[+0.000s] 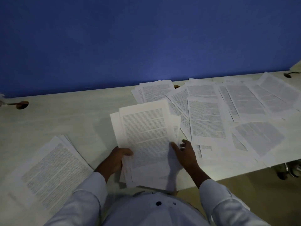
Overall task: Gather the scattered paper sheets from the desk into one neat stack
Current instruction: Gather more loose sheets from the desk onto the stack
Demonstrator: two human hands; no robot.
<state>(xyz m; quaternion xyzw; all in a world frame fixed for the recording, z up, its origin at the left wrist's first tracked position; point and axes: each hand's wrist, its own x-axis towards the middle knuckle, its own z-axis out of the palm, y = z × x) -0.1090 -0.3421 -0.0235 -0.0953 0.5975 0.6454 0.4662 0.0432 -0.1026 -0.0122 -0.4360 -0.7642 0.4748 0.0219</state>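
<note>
A loose bundle of printed sheets (146,136) is lifted in front of me, its edges uneven. My left hand (116,158) grips the bundle's lower left edge, thumb on top. My right hand (185,152) rests against the bundle's right edge, thumb on the top page and fingers spread behind it. Many scattered sheets (228,111) overlap across the right half of the pale desk (68,115). A separate stack of sheets (48,170) lies angled at the near left of the desk.
A blue wall (146,38) stands right behind the desk. Cable holes sit at the far left (22,104) and far right (287,75) of the desk. A chair base (291,172) shows below the right front edge. My light shirt fills the bottom.
</note>
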